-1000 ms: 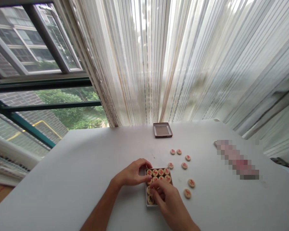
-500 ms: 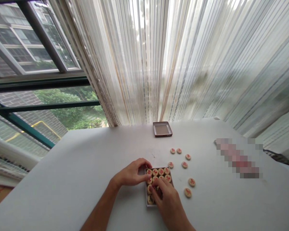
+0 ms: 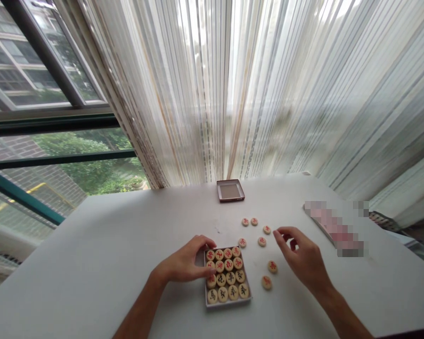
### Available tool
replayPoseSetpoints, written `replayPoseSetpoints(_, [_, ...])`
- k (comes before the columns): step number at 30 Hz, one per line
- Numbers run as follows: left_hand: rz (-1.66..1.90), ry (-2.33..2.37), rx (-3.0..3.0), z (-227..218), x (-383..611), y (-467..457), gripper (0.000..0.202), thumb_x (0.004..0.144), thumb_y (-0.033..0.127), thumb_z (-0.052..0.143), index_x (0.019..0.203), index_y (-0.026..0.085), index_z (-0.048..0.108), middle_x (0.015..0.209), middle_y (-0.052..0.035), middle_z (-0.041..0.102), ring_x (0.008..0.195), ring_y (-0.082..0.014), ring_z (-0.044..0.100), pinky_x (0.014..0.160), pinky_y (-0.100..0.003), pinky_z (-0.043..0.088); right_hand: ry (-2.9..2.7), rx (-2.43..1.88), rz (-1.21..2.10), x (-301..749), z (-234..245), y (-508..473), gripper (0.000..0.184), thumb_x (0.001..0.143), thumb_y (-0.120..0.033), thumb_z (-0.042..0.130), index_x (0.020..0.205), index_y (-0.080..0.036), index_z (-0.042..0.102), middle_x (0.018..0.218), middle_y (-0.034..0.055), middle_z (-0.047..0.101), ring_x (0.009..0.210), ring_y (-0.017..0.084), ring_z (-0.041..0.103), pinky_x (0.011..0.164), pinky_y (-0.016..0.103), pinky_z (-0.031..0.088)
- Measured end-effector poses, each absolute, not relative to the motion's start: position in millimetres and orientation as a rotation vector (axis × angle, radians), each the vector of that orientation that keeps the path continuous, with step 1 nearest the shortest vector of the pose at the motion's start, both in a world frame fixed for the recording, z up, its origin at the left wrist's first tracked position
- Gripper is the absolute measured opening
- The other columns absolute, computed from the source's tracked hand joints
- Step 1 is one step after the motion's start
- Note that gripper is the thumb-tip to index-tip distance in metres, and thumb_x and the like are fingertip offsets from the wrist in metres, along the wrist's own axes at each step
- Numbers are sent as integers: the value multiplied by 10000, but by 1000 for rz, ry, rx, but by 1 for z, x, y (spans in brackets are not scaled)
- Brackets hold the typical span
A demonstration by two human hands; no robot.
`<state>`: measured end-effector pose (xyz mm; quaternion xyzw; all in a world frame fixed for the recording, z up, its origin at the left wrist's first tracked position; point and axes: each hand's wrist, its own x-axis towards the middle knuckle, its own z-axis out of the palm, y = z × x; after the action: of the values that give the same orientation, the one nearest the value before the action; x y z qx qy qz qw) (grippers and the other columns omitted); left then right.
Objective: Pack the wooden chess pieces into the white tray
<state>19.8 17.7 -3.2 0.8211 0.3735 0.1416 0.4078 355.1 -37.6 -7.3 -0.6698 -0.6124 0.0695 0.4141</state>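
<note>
An open shallow box (image 3: 227, 305) in front of me holds rows of round Chinese chess pieces, red characters mostly in the far rows and black in the near ones. My left hand (image 3: 187, 262) grips the box's left side, fingers at the far left corner and thumb across a red piece (image 3: 211, 281). To the right, my right hand (image 3: 302, 256) hovers with loosely bent fingers apart and nothing visible in them. Its fingertips are close to a loose red chess piece (image 3: 266, 230). Several more loose red pieces lie between the box and this hand, among them one piece (image 3: 272, 266).
A shallow box lid (image 3: 230, 190) lies inside up near the far edge of the white table (image 3: 127, 245). On the right rests a long, pixelated pinkish object (image 3: 334, 228). String curtains (image 3: 212, 94) hang behind the table, and a window stands open at the left.
My right hand has lifted away from the box and moved right and farther out, over the loose pieces. The near rows of the box are now uncovered. My left hand stays at the box.
</note>
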Motion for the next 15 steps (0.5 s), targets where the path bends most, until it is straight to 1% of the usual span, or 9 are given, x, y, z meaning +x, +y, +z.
replayPoseSetpoints(4, [418, 964, 2070, -7, 21, 22, 385, 828, 364, 697, 1161, 199, 595, 1120, -66, 615, 961, -197, 578, 875, -307, 493, -1550, -1682, 256, 376, -8, -11, 301, 916, -475, 540, 967, -211, 675, 879, 74, 736, 693, 209, 665, 639, 320, 515])
replayPoseSetpoints(7, [488, 1053, 2017, -13, 26, 26, 308, 886, 422, 628, 1067, 173, 632, 966, -52, 659, 818, -168, 583, 741, -270, 492, -1649, -1655, 398, 382, -12, 13, 292, 902, -453, 550, 996, -215, 690, 926, 71, 748, 788, 222, 695, 683, 326, 534])
replayPoseSetpoints(9, [546, 1127, 1975, -18, 30, 29, 323, 916, 462, 577, 1000, 161, 654, 864, -39, 668, 735, -152, 569, 664, -250, 467, -1767, -1623, 516, 385, -14, 30, 290, 893, -446, 559, 1006, -220, 702, 940, 67, 753, 821, 222, 702, 706, 327, 541])
replayPoseSetpoints(11, [598, 1169, 1945, -21, 33, 32, 352, 930, 484, 545, 957, 155, 666, 821, -32, 669, 710, -146, 564, 641, -241, 451, -1858, -1609, 617, 389, -14, 45, 305, 886, -450, 565, 1018, -220, 715, 918, 65, 757, 809, 218, 704, 717, 326, 544])
replayPoseSetpoints(15, [593, 1160, 1931, -17, 35, 36, 376, 945, 491, 512, 941, 149, 670, 822, -32, 674, 734, -151, 578, 670, -243, 458, -1927, -1599, 728, 401, -12, 60, 310, 865, -445, 591, 1010, -213, 736, 898, 62, 765, 786, 208, 702, 738, 318, 541])
